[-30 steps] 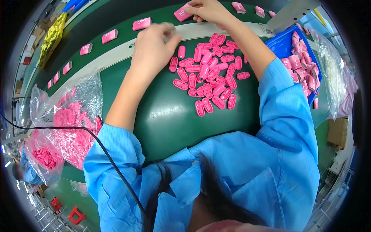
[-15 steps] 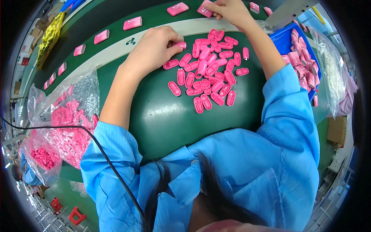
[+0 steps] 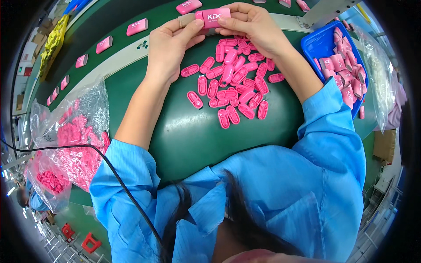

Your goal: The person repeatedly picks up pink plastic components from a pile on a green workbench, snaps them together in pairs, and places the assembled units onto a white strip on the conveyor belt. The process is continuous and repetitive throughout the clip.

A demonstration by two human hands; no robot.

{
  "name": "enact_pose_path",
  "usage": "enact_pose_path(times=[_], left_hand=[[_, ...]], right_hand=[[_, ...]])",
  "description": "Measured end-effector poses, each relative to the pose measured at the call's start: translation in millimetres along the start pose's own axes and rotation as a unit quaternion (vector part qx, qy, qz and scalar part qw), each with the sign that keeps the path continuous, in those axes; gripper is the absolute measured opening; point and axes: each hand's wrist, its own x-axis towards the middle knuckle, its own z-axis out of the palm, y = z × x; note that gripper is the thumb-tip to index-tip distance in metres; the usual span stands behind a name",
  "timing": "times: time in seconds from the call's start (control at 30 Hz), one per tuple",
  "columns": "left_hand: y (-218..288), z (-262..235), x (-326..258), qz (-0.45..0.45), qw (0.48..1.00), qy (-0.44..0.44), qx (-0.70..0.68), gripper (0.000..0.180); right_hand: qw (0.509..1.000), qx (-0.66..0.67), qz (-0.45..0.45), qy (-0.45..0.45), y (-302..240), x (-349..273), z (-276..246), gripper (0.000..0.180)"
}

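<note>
Above the far side of the green table, both hands meet at a flat pink casing (image 3: 218, 19) with white print. My right hand (image 3: 258, 31) is closed on its right part, thumb on the front face. My left hand (image 3: 172, 49) pinches a small pink end cap (image 3: 199, 15) against the casing's left end; fingers hide most of the cap. Whether it is inserted, I cannot tell. A beige wrap covers one left fingertip. Nearer me lies a loose pile of pink oval end caps (image 3: 228, 94), some hollow side up, others smooth side up.
Beyond a pale curved rail (image 3: 115, 60), several pink casings (image 3: 137, 27) stand in a row on a green belt. At right is a blue bin (image 3: 310, 45) of pink casings beside a metal post (image 3: 326, 13). Clear bags (image 3: 83, 144) of pink parts lie left, near a black cable (image 3: 66, 145).
My right hand has drawn a casing from the belt toward me. My left hand has lifted an end cap up to its left end. The belt's casings have shifted left.
</note>
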Motion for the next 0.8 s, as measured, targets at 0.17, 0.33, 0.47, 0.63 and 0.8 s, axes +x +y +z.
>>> enact_pose_path(times=[0.17, 0.33, 0.47, 0.63, 0.8], left_hand=[[-13, -2, 3, 0.034, 0.999, 0.008, 0.015, 0.028], [1, -3, -2, 0.058, 0.982, -0.006, 0.178, 0.030], [-10, 0, -4, 0.179, 0.957, 0.040, 0.225, 0.028], [-4, 17, -21, 0.264, 0.866, 0.054, 0.422, 0.024], [1, -9, 4, 0.156, 0.862, -0.013, 0.482, 0.038]], right_hand=[[1.000, -0.009, 0.006, -0.001, -3, -1, 1, 0.019], [0.989, -0.130, -0.056, 0.041, -2, -5, 4, 0.031], [0.981, -0.164, -0.079, 0.074, -3, -10, 13, 0.031], [0.958, -0.228, -0.132, 0.110, -3, -17, 29, 0.031], [0.956, -0.278, -0.051, 0.071, -11, 20, 4, 0.031]])
